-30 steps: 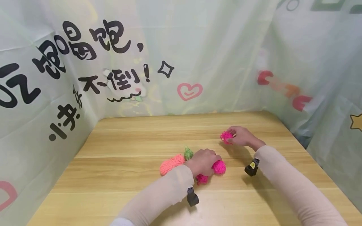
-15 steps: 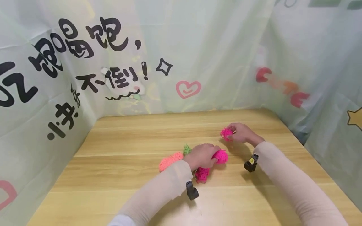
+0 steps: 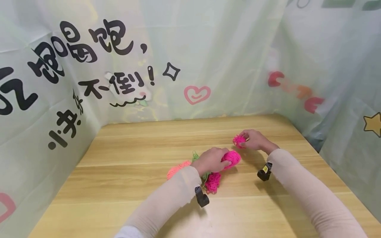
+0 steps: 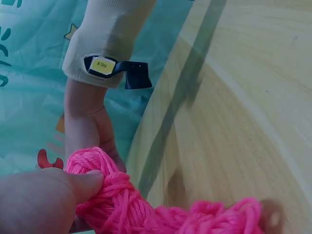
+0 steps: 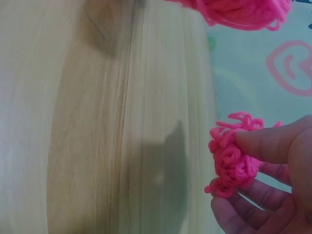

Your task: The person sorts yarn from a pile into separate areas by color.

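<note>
My left hand (image 3: 210,160) grips a skein of bright pink yarn (image 3: 231,159), held above the table. In the left wrist view the thumb presses on this pink skein (image 4: 117,200). Farther back and to the right, my right hand (image 3: 256,140) pinches a small, loopy tuft of pink yarn (image 3: 239,141) between thumb and fingers; the right wrist view shows the tuft (image 5: 233,163) closely. Below my left hand lies a knotted pink yarn bundle (image 3: 213,182). Green yarn (image 3: 195,156) and an orange skein (image 3: 178,169) lie partly hidden behind my left hand and sleeve.
The wooden table (image 3: 134,145) has printed cloth (image 3: 232,59) hanging along its back and sides. Each sleeve carries a small black wrist camera, one at the left cuff (image 3: 201,197) and another at the right cuff (image 3: 265,172).
My left hand has lifted the pink skein up and away from the table, uncovering more of the knotted pink bundle and green yarn below. My right hand stays nearly still with its tuft.
</note>
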Tool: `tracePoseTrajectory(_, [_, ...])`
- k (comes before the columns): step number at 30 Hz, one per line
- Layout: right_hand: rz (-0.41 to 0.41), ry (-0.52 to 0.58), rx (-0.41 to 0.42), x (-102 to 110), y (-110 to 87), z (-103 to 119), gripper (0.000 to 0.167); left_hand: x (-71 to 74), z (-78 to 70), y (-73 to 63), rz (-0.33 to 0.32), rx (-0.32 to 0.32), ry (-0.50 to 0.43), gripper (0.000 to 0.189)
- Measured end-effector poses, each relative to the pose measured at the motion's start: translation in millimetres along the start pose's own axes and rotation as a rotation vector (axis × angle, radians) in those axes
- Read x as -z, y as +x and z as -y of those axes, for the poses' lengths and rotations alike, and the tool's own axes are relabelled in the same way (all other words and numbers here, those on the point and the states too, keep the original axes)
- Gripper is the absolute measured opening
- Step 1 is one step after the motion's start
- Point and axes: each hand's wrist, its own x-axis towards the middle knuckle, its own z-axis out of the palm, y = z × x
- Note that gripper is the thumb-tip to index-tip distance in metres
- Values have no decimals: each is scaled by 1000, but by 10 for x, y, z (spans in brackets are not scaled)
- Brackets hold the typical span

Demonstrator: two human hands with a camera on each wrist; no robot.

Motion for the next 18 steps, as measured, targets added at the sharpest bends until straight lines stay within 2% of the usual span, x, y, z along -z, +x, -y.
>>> tracePoseTrajectory(5, [-6,-10,3,26,-1,-11,36,24,17,18,3,12,-32,45])
tracePoseTrajectory(11, [-16,-12,8,45,2,-31,33,59,31,24,-35,2,-50,45])
tracePoseTrajectory(18, [-22,-24,-3,104,-8,-60,34,100,48,53,-57,27,-108,44])
